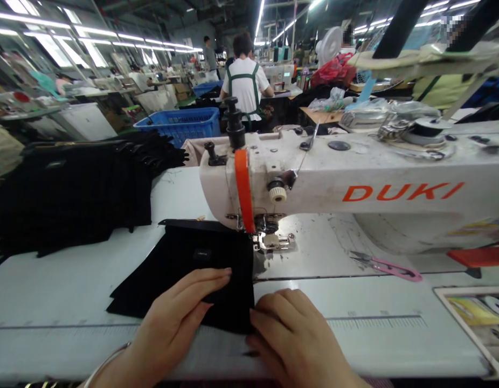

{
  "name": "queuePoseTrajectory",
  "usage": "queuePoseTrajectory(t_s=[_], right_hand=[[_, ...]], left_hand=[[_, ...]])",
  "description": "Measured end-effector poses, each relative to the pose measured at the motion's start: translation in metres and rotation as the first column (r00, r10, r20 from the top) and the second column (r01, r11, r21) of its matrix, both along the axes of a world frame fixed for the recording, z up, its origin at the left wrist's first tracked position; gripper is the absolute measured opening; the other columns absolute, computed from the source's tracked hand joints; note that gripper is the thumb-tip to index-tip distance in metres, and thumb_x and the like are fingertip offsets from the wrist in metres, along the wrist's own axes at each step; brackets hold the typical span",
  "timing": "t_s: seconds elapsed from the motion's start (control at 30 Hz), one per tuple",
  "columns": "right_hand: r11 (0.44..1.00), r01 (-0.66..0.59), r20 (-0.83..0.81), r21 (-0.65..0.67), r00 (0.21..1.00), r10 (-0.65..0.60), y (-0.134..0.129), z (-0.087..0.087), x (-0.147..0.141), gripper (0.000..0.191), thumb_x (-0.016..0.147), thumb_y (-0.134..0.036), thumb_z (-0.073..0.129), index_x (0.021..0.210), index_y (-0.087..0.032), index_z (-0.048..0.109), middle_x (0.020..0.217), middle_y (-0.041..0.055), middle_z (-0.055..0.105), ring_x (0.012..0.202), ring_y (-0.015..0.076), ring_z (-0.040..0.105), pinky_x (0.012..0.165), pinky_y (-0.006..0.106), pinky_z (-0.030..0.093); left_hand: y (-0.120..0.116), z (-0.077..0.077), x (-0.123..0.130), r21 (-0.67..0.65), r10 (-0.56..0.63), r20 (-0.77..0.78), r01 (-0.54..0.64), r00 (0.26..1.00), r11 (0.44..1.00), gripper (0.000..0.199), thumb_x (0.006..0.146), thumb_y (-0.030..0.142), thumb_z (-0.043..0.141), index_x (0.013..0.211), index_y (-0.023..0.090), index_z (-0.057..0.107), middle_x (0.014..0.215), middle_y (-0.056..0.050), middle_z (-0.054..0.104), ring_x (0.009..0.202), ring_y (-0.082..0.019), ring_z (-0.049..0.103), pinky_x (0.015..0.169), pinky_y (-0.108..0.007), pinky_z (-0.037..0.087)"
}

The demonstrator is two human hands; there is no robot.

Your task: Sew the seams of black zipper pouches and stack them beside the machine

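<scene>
A black zippered fabric piece point(229, 256), with a small label and a zipper along its far edge, lies flat on the table. Its right edge reaches the presser foot point(270, 241) of the sewing machine point(314, 178). My left hand point(180, 312) rests on the fabric with fingers stretched out and the thumb apart. At the near right corner, my right hand point(292, 334) pinches the fabric's edge between thumb and curled fingers. The needle itself is too small to make out.
A tall stack of black fabric pieces point(71, 188) sits at the left. Pink-handled thread snips point(387, 267) lie under the machine arm, right of the foot. A parts tray point(476, 323) is at the right edge. Beyond are a blue basket point(185, 124) and a seated person point(244, 81).
</scene>
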State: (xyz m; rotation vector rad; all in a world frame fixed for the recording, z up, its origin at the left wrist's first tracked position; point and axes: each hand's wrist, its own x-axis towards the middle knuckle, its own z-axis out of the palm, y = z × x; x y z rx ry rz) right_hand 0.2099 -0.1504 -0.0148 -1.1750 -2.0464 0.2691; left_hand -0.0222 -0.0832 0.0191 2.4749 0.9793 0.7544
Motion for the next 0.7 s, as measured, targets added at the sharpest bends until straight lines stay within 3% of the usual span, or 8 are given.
queuePoseTrajectory(t_s=[0.07,0.2,0.43,0.57,0.7], right_hand=[[1.000,-0.020,-0.059,0.018,0.998,0.021,0.000,0.000,-0.002,0.010,0.095,-0.017,0.058,0.098,-0.020,0.067,0.088,0.0029,0.066,0.077,0.0195,0.055,0.068,0.032,0.045],[0.997,-0.079,-0.099,0.017,0.992,0.080,0.000,0.004,0.001,0.018,0.099,-0.018,0.051,0.089,-0.018,0.067,0.087,0.0040,0.066,0.077,0.0186,0.055,0.069,0.030,0.047],[0.971,-0.147,0.038,0.190,0.989,0.143,0.009,0.016,0.013,0.025,0.101,-0.015,0.047,0.086,-0.017,0.067,0.124,0.0049,0.067,0.096,0.0185,0.060,0.080,0.030,0.052],[0.958,-0.191,0.040,0.214,0.982,0.187,0.013,0.015,0.013,0.023,0.102,-0.018,0.050,0.088,-0.017,0.069,0.103,0.0036,0.074,0.089,0.0157,0.063,0.077,0.029,0.051],[0.971,-0.190,0.020,0.148,0.982,0.189,0.011,0.006,0.014,0.029,0.104,-0.020,0.044,0.089,-0.018,0.069,0.099,0.0033,0.074,0.083,0.0162,0.063,0.073,0.031,0.051]], left_hand=[[0.000,-0.001,0.000,-0.004,0.020,0.001,-0.020,1.000,1.000,0.038,0.097,0.011,0.042,0.129,0.025,0.057,0.130,-0.003,0.063,0.121,-0.019,0.060,0.102,-0.030,0.054],[0.002,0.001,-0.002,-0.017,0.057,-0.009,-0.057,0.998,0.998,0.038,0.097,0.013,0.041,0.130,0.025,0.056,0.130,-0.003,0.063,0.120,-0.019,0.061,0.101,-0.031,0.054],[0.004,0.003,-0.003,0.038,-0.024,-0.031,0.026,0.999,0.999,0.039,0.097,0.010,0.040,0.130,0.025,0.055,0.133,-0.002,0.061,0.123,-0.016,0.057,0.106,-0.028,0.050],[0.003,0.002,-0.004,0.083,-0.076,-0.111,0.085,0.991,0.993,0.044,0.095,0.007,0.039,0.134,0.024,0.051,0.137,-0.003,0.058,0.127,-0.015,0.055,0.109,-0.027,0.047],[0.004,0.000,-0.002,0.185,-0.195,-0.245,0.243,0.950,0.952,0.049,0.091,0.001,0.039,0.135,0.019,0.050,0.135,-0.005,0.059,0.131,-0.017,0.051,0.111,-0.030,0.046]])
